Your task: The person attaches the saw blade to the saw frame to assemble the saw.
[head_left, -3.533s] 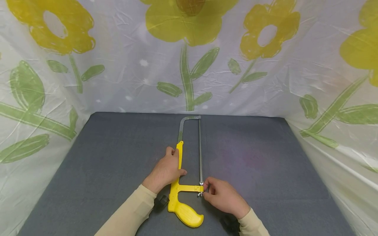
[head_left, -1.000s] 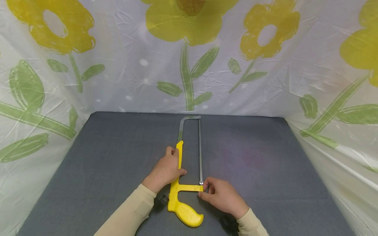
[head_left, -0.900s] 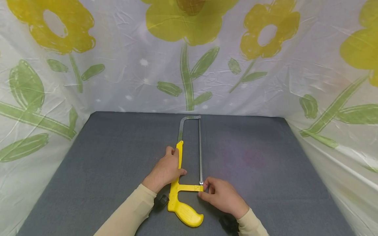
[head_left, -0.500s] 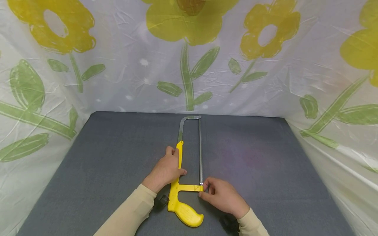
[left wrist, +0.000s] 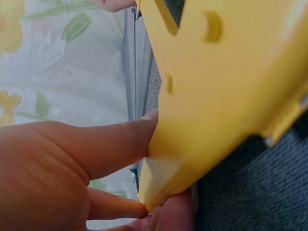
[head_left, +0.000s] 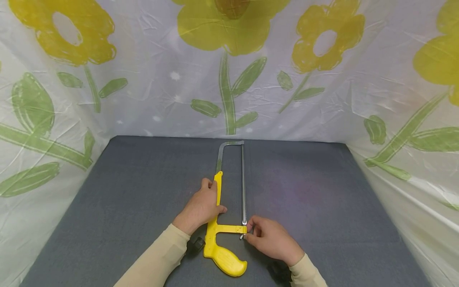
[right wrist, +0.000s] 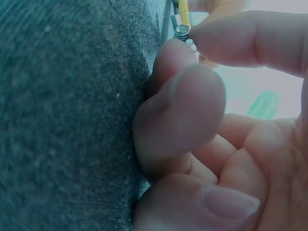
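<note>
A yellow hacksaw (head_left: 228, 261) lies flat on the dark cloth, its steel bow end (head_left: 231, 143) pointing away from me. Its blade (head_left: 244, 183) runs along the right side, between the bow end and the yellow front arm. My left hand (head_left: 199, 208) grips the yellow frame (left wrist: 202, 91) between thumb and fingers. At the blade's near end, my right hand (head_left: 274, 241) pinches a small metal wing nut (head_left: 242, 236) with thumb and forefinger. In the right wrist view the threaded bolt end (right wrist: 181, 32) shows beside the fingertips, and the other fingers are curled against the cloth.
A dark grey cloth (head_left: 143, 171) covers the table. White curtains (head_left: 150, 79) with yellow flowers and green leaves stand behind it and on both sides. Dark wrist devices (head_left: 195, 245) sit under the sleeves.
My right thumb has shifted slightly right over the last half second, so the wing nut shows again; it was hidden before. The left hand and the hacksaw stay in place.
</note>
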Motion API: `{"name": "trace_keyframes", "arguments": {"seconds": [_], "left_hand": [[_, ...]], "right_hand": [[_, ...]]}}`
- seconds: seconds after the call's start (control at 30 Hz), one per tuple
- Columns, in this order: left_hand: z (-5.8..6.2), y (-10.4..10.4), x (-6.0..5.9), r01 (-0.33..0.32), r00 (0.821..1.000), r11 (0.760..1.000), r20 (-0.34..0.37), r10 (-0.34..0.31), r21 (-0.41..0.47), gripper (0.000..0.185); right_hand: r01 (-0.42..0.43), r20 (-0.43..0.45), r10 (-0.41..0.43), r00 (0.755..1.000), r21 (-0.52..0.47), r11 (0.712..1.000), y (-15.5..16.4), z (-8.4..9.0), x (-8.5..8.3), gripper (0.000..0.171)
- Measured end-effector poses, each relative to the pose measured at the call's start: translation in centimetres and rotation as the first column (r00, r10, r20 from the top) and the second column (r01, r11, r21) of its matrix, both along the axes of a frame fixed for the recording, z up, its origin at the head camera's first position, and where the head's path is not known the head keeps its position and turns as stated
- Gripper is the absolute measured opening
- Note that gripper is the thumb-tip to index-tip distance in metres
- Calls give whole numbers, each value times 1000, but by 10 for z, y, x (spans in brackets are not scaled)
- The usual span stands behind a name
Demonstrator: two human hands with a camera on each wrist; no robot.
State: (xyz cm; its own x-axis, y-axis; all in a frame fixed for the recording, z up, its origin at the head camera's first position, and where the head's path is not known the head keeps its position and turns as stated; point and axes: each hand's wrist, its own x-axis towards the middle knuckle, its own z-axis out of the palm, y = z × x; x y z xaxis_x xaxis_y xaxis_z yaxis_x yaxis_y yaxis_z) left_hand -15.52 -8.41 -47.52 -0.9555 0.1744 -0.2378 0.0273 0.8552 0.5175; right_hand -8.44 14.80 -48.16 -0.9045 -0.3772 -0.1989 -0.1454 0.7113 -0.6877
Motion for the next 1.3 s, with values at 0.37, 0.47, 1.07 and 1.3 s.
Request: {"name": "trace_keyframes", "arguments": {"seconds": [0.37,0.47,1.07,1.3], "left_hand": [[2,1,-1,-6,1000,1000,7,6,-11,99],[1,1,-2,-8,1000,1000,9,8,-12,99],[-1,0,0,-11,1000,1000,2,11,11,100],[-1,0,1,-5,1000,1000,-6,5,6,100]], "right_hand": [[-20,-31,20,999,6,1000,1,1,-2,9],[-22,-32,22,999,7,1000,1,0,-2,8],[-5,-23,5,1000,12,1000,-1,0,0,10],[4,-50,-3,999,21,1000,-1,0,1,9]]}}
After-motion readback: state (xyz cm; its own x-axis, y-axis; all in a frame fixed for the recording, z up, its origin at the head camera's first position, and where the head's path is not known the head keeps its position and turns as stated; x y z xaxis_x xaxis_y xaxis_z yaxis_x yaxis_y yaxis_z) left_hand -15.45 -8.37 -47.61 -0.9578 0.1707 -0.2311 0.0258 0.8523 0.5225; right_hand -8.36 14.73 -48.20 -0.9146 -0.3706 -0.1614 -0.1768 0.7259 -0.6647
